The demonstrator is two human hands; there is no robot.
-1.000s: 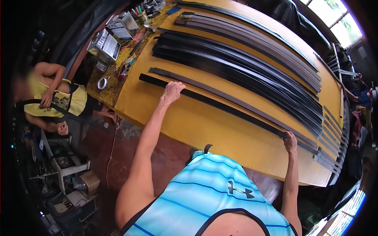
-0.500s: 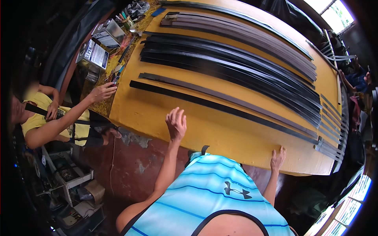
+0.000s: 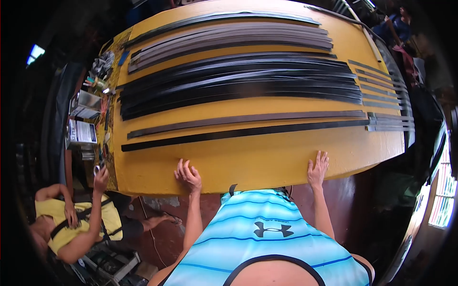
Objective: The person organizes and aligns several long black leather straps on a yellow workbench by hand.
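On the front edge of the yellow table (image 3: 248,167) rests my left hand (image 3: 188,175), its fingers slightly curled and apart, holding nothing. My right hand (image 3: 318,170) lies on the table's edge farther right, fingers spread and empty. Nearest to both hands is a long black strip (image 3: 238,135), with a brownish-grey strip (image 3: 248,120) just beyond it. Farther back lie a thick bundle of black strips (image 3: 238,86), a stack of grey-brown strips (image 3: 234,42) and some dark strips (image 3: 224,20) along the far side.
A co-worker in yellow (image 3: 81,217) sits at the left, one hand holding scissors near the table corner. Metal cans (image 3: 82,132) and tools stand there. Short grey strips (image 3: 381,95) overhang the right edge. Another person (image 3: 398,28) is at the back right.
The view has turned, so the strips now run more level. My right hand now lies flatter on the table edge. The co-worker's hand has lifted scissors into view.
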